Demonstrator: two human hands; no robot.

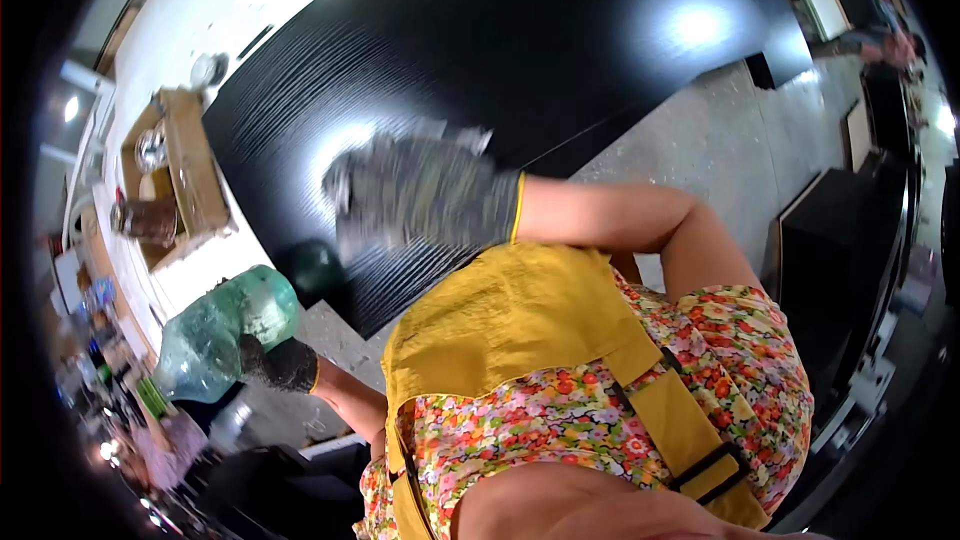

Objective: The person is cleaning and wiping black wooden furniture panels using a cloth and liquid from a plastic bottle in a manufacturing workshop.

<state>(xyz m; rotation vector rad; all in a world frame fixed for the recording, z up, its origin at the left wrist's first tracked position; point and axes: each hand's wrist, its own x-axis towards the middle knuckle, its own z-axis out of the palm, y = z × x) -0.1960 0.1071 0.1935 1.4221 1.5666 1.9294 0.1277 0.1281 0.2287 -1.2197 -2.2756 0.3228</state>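
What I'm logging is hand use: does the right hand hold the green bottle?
No, the left hand grips the green bottle.

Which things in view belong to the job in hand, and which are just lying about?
Likely in use:
green bottle, in left hand
black panel, beneath right hand, blurred

Apparently lying about:
cardboard box
brown container

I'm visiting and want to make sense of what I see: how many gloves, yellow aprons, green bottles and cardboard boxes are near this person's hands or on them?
Gloves: 2, one on the right hand, one on the left hand
Yellow apron: 1
Green bottle: 1
Cardboard box: 1
Total: 5
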